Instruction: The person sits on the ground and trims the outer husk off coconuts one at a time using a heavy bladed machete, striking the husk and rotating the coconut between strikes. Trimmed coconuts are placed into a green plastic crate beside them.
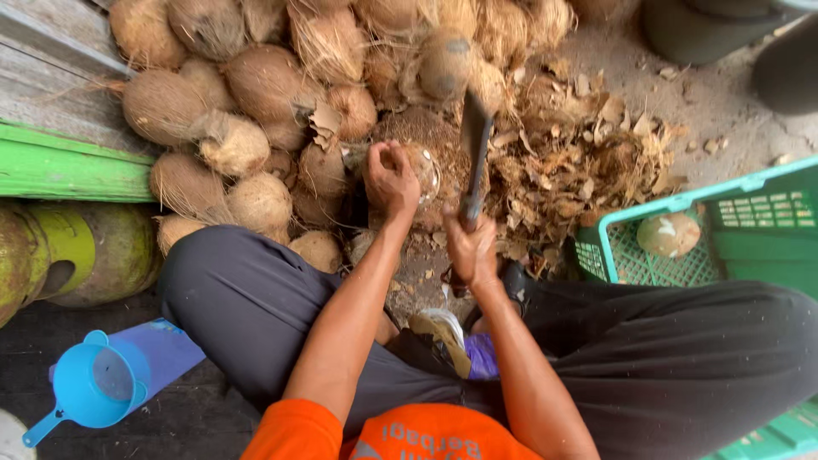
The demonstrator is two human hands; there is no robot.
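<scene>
We reach both bare forearms forward between our crossed legs in dark trousers. Our left hand (392, 177) curls downward, fingers (381, 158) closed, seemingly gripping. Our right hand (471, 249) sits nearer, fist clenched tight, wrist straight, elbow bent slightly outward.

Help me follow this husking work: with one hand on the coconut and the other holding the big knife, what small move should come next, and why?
Probably a short chop down onto the coconut. The left hand steadies it from the near side, and the right hand holds the knife with its blade raised just beside the coconut. The left fingers sit close to the blade's path, so the cut should land on the far side.
</scene>
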